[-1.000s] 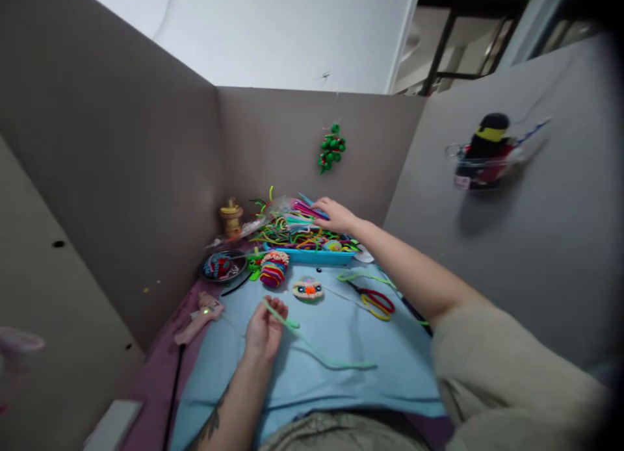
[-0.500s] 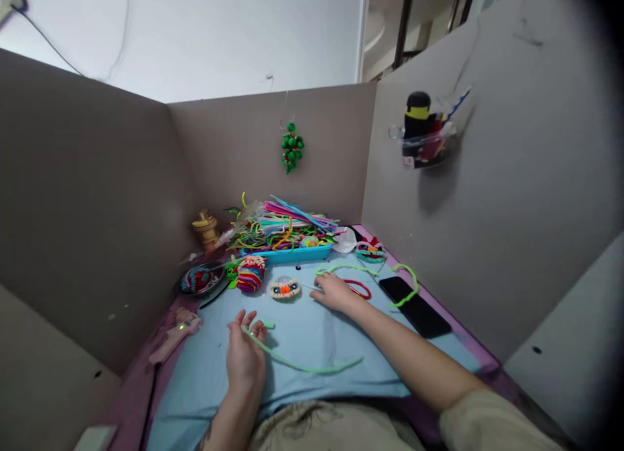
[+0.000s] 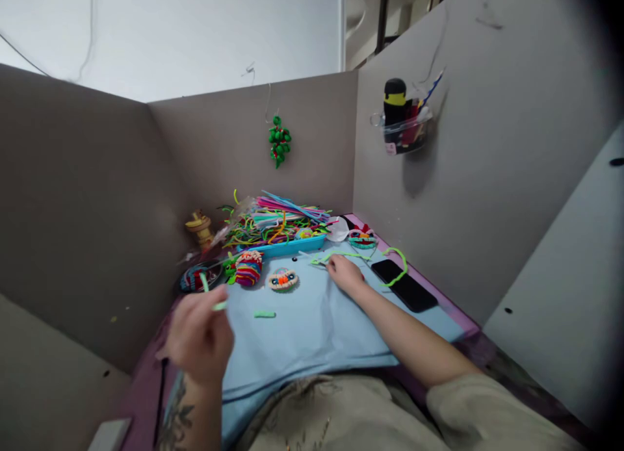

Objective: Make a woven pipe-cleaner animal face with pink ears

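My left hand (image 3: 202, 331), raised at the left, is closed on a light green pipe cleaner (image 3: 204, 283), whose ends poke out above the fingers. On the blue cloth (image 3: 302, 334), my right hand (image 3: 345, 273) has its fingers pressed together by the bright green pipe cleaner (image 3: 358, 257); whatever they hold is too small to make out. A short green piece (image 3: 264, 314) lies between the hands. Beyond it sits a cream oval piece (image 3: 283, 280) with eyes and an orange middle, beside a striped colourful ball (image 3: 248, 269).
A blue tray (image 3: 292, 245) heaped with pipe cleaners stands at the back. A black phone (image 3: 404, 286) lies at the right, near a red and teal piece (image 3: 362, 237). At the left is a dark bowl (image 3: 218, 269). Grey panels enclose the table.
My left hand has risen and moved left, closing with the light green pipe cleaner. My right hand has shifted slightly right and away from me. The camera view has turned a little.
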The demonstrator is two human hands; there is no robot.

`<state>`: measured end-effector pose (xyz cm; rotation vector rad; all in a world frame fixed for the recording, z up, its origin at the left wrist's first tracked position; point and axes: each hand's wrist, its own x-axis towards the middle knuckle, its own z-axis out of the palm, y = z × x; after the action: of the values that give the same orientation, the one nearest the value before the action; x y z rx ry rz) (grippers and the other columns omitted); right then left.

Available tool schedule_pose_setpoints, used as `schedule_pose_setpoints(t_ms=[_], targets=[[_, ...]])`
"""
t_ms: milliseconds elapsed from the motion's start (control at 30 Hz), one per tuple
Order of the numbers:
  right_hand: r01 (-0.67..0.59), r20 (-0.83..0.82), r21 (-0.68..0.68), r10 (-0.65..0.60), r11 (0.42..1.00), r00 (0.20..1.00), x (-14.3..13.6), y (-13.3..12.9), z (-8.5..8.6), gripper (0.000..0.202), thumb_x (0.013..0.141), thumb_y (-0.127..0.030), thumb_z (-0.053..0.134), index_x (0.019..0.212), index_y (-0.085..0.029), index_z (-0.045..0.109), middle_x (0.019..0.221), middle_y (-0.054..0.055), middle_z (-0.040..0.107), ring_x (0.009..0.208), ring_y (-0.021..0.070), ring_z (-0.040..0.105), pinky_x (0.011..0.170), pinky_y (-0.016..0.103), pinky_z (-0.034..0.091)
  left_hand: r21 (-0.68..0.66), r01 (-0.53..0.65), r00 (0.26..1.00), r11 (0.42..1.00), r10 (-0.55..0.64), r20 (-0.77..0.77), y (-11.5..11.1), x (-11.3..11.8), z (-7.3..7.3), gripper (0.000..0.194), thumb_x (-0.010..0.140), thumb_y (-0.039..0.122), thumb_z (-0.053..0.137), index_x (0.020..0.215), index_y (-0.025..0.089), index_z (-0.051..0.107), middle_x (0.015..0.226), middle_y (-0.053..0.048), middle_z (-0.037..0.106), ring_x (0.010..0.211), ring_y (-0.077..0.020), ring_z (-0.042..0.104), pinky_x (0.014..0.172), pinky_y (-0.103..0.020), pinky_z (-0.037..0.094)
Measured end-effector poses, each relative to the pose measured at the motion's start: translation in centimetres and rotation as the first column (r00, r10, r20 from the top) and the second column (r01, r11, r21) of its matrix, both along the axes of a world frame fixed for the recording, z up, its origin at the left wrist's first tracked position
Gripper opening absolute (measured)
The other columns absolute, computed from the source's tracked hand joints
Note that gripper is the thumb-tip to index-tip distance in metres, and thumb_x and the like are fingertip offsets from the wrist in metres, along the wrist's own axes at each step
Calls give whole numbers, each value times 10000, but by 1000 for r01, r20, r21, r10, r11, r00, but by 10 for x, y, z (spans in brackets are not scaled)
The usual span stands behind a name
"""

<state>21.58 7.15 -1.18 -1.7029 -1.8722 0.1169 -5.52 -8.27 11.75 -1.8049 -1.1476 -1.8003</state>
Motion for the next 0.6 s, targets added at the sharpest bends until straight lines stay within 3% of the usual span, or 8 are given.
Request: schedule_pose_setpoints(t_ms=[67,100,200,267,333,400,500,600], targets=[[-33,-113,85,43,996,993,-3,0,-2,105,792,-240,469,788,-177,553,817,52,598,773,169,537,648,252,354,-173,95,950,980,-141,-278,12,10,-18,206,798,187,547,971,218,654,852,-49,659,787,-151,588,726,-271,458],[-68,-183,117,89,991,979,-6,0,-3,100,783,-238,472,781,-176,550,792,43,591,760,164,534,654,251,362,-285,109,921,952,-205,-333,22,17,-33,224,812,196,529,1001,225,647,891,-57,668,816,-159,598,740,-272,463],[-208,-418,133,245,969,875,-20,-1,-1,132,759,-246,484,839,-178,562,720,8,576,666,144,526,615,241,385,-533,123,910,837,-309,-275,57,34,-80,215,847,237,469,950,210,656,880,-68,689,809,-171,625,725,-268,483],[-315,-550,87,309,945,776,-31,-1,5,214,763,-290,486,929,-184,571,671,-11,562,585,130,505,546,228,382,-609,136,933,782,-308,-187,77,38,-100,213,845,252,469,915,194,662,879,-72,695,801,-181,634,721,-281,489],[-407,-641,76,357,910,679,-43,0,13,248,775,-345,480,926,-177,582,640,-15,557,538,118,488,500,215,371,-636,166,938,753,-320,-135,92,38,-105,221,844,274,467,889,186,665,867,-71,696,800,-188,632,720,-290,488],[-433,-700,69,353,899,621,-56,1,21,272,787,-387,462,885,-170,594,617,-19,547,460,95,435,442,204,338,-613,217,935,760,-342,-93,101,37,-100,238,842,301,466,901,185,666,891,-69,691,822,-189,625,735,-291,480],[-336,-759,88,281,938,587,-70,-1,23,286,794,-401,445,845,-168,604,606,-17,538,432,91,414,417,206,327,-578,245,947,778,-320,-30,110,35,-97,268,854,317,437,896,175,660,870,-64,684,808,-182,620,726,-285,475],[-194,-732,204,281,960,621,-74,-8,13,259,783,-381,473,814,-174,627,643,5,569,548,128,497,495,225,387,-555,211,964,805,-267,-21,116,32,-112,254,851,300,443,925,171,649,898,-80,674,853,-195,614,769,-308,469]])
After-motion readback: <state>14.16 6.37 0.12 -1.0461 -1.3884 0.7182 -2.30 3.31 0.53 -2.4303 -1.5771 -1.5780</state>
